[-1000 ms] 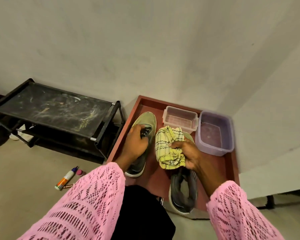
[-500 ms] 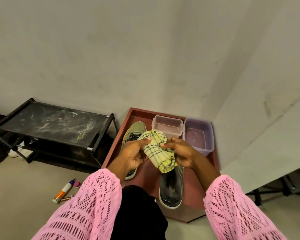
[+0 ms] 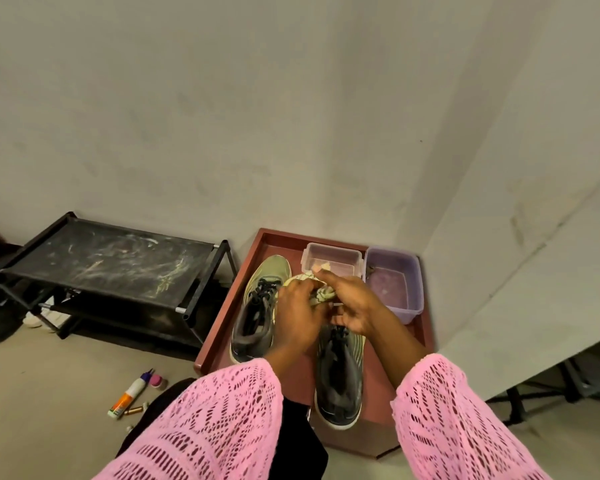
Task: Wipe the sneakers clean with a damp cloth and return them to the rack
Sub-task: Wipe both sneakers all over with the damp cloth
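Two grey-and-olive sneakers lie on a red-brown tray (image 3: 222,327): the left sneaker (image 3: 257,313) with its toe toward the wall, the right sneaker (image 3: 340,375) nearer me. Above them, my left hand (image 3: 300,313) and my right hand (image 3: 352,303) both grip a bunched yellow checked cloth (image 3: 321,294), which is mostly hidden between my fingers. The black shoe rack (image 3: 108,268) stands to the left of the tray.
A clear plastic box (image 3: 331,261) and a purple tub (image 3: 394,282) with water sit at the tray's far end. A glue bottle (image 3: 129,398) and small items lie on the floor. Dark shoes sit under and left of the rack. Walls close in behind and right.
My left hand left the left sneaker and joined my right hand on the cloth. The cloth went from hanging open to tightly bunched between both hands.
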